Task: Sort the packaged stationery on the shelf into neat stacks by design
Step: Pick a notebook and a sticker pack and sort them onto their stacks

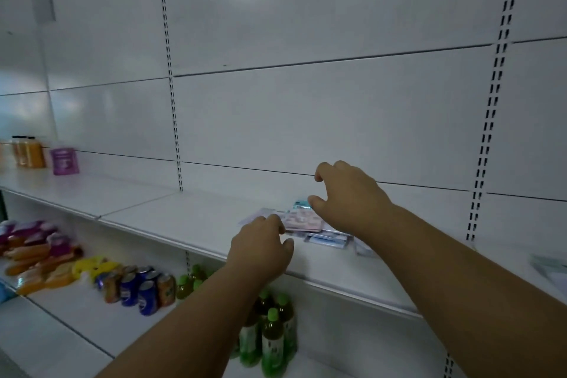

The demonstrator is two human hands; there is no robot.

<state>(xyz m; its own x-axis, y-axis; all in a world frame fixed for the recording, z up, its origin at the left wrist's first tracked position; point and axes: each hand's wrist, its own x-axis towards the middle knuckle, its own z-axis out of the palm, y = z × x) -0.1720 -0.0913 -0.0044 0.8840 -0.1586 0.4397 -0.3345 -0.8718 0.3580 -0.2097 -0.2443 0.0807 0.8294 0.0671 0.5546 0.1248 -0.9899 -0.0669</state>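
Note:
A loose pile of flat packaged stationery lies on the white shelf [171, 218] in front of me. A pink patterned pack [302, 221] sits on top, white-and-blue packs [326, 239] lie below it, and a teal pack [300, 204] is at the back. A pale pack [260, 213] pokes out at the left. My left hand [260, 245] rests at the pile's left edge with fingertips touching the pink pack. My right hand [346, 193] hovers over the pile's back right, fingers curled and apart, holding nothing. Part of the pile is hidden under my right wrist.
A purple pouch [63, 161] and orange bottles [29, 152] stand at the shelf's far left. More pale packs [550, 267] lie at the right edge. The lower shelf holds snack bags [36, 248], soda cans [138, 285] and green bottles [270, 334].

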